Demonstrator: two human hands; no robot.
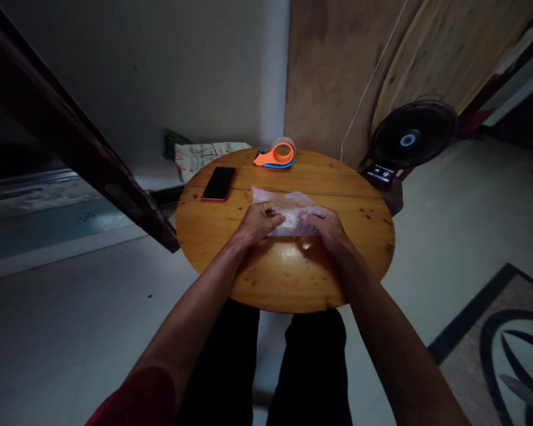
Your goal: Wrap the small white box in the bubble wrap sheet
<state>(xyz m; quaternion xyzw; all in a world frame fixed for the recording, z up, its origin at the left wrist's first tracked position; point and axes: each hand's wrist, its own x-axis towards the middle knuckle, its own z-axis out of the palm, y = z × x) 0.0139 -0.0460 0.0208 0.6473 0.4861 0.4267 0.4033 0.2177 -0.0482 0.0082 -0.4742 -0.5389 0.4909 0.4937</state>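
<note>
From the head camera's view, looking down past the person's forearms, I see a round wooden table [288, 290] with a sheet of clear bubble wrap [288, 223] lying near its middle, its ragged far edge spread away from the person. The left hand [260, 222] has thumb and fingers closed on the wrap's left part, and the right hand [327, 225] pinches its right part, thumb on top. Something pale shows between the thumbs, but I can't make out what it is. Beyond the left hand, a phone [218, 183] with a red edge lies dark screen up. Near the table's far edge stands an orange tape dispenser [266, 158] with a blue base. Past the rim, a printed sack [204, 156] sits at the far left, and a black round fan [411, 139] stands off to the right.
</note>
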